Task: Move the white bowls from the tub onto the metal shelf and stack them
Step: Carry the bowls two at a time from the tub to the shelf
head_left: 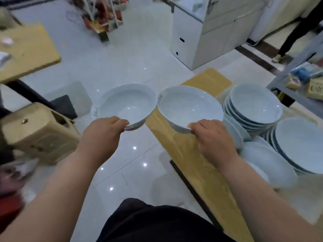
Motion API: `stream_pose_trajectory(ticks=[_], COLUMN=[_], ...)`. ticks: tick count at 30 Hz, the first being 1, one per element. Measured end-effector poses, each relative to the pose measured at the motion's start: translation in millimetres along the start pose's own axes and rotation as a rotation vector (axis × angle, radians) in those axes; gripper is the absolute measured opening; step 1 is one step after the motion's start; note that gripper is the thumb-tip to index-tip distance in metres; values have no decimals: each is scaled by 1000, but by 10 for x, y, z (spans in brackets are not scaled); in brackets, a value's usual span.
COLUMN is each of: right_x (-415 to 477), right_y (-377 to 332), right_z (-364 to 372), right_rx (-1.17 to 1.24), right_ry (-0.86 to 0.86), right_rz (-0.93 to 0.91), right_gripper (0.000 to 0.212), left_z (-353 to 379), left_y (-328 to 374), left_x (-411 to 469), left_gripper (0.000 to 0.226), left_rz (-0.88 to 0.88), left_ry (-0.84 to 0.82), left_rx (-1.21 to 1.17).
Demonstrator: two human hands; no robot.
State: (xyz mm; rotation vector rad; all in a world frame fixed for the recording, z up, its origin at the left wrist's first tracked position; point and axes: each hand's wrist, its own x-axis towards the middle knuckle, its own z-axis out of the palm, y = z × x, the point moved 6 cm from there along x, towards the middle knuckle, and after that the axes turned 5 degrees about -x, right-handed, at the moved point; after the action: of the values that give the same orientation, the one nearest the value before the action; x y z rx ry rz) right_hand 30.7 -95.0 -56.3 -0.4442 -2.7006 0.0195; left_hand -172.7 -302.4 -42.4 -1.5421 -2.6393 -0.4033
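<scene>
My left hand (103, 135) grips the near rim of one white bowl (127, 104), held over the tiled floor. My right hand (212, 138) grips the near rim of a second white bowl (189, 105), held above the edge of a wooden table top (195, 154). The two bowls hang side by side, rims almost touching. Stacks of white bowls (253, 103) stand on that table to the right, with another stack (300, 144) nearer the right edge and loose bowls (267, 163) below. A metal shelf frame (297, 63) shows at the far right. The tub is out of view.
A white cabinet (197, 44) stands ahead. A wooden table (26, 51) and a beige stool-like box (38, 131) are on the left. A person's legs (293, 34) stand at the top right. Packets (307, 79) lie on the metal shelf. Glossy tiled floor lies between.
</scene>
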Motion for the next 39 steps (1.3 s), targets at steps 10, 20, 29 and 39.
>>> stream_pose_trajectory(ticks=[10,20,29,39], right_x=[1377,1873,1872,1532], right_y=[-2347,-4785,-6249,-7237], right_z=[740,986,567,-945], right_rx=[73,356,697,1178], right_ry=[-135,-109,-69,210], right_rz=[-468,-1008,-1538,-1874], right_gripper=[38,31,33,32], left_z=[-571,-1226,-1915,-2970], left_y=[-1944,-2417,-1538,-251], left_x=[-1702,-3599,-4332,-4507], left_gripper=[30,15,30,22], left_rz=[-495,-1078,-1592,-1893], left_ry=[110,203,256,395], left_rx=[67,251,495,997])
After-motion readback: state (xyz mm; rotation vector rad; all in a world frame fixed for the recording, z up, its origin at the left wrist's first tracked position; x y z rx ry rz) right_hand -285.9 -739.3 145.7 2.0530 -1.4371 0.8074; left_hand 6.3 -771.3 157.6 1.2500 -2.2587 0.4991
